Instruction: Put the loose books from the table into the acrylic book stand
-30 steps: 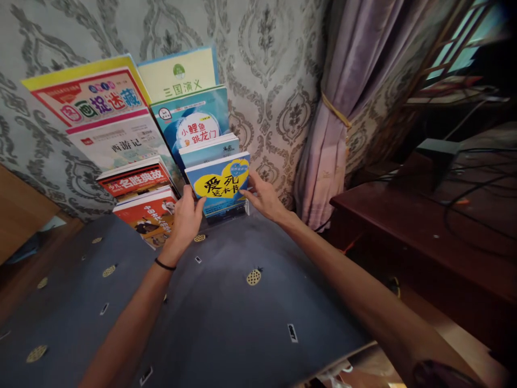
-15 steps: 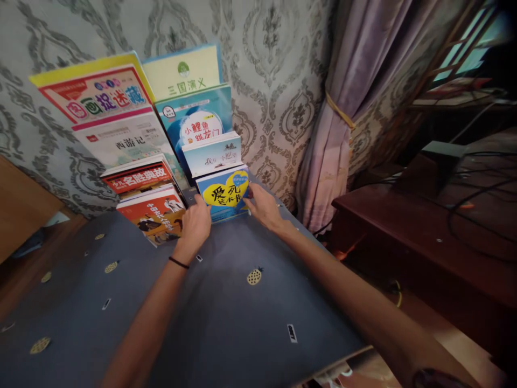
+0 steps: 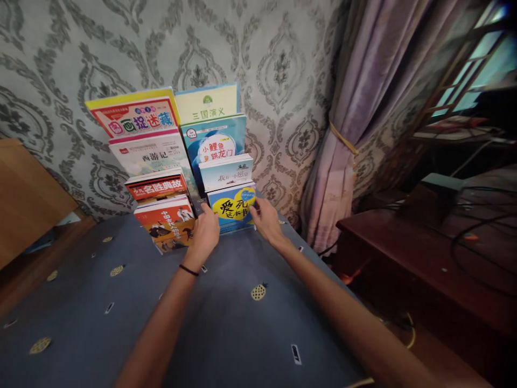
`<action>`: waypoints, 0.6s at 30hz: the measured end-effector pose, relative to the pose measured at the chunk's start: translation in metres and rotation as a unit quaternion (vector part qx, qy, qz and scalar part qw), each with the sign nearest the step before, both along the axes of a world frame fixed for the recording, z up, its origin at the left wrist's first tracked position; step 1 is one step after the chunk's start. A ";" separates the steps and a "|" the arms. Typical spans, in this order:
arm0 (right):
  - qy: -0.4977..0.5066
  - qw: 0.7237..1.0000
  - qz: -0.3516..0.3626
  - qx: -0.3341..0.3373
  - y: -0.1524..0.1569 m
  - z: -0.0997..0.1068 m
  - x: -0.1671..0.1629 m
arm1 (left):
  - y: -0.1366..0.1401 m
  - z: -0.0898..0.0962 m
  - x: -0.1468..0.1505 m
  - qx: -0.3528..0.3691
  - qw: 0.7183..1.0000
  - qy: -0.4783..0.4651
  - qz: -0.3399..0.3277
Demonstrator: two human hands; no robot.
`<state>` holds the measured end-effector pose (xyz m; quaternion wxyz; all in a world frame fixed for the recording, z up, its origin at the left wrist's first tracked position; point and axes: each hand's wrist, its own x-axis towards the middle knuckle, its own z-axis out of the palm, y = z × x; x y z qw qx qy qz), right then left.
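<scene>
A blue book with a yellow heart (image 3: 230, 207) stands upright at the front of the right-hand row. My left hand (image 3: 205, 229) grips its left edge, and my right hand (image 3: 266, 218) pinches its right edge. Behind it rise a pale blue-and-white book (image 3: 226, 171), a blue book with a white circle (image 3: 194, 141) and a pale yellow book (image 3: 210, 102). Just left of my left hand is an orange book (image 3: 167, 223), front of the left row. A red-titled book (image 3: 159, 187), a pale book (image 3: 149, 156) and a yellow-edged book (image 3: 133, 116) stand behind that one.
The books stand on a dark blue cloth (image 3: 226, 328) with pineapple prints, against a patterned wall (image 3: 278, 59). A tied purple curtain (image 3: 343, 124) hangs at right, beside a dark red table (image 3: 404, 237) with cables. A wooden panel (image 3: 32, 194) is at left.
The view has shifted, so the books and both hands appear lower and the books farther right. Both hands stay at the sides of the blue heart book.
</scene>
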<state>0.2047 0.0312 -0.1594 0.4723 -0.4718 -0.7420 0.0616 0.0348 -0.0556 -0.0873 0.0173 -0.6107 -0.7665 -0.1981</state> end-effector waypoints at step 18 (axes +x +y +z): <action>0.020 0.996 -0.070 -0.045 -0.005 -0.009 -0.011 | 0.007 -0.003 -0.002 0.001 1.000 -0.006 -0.011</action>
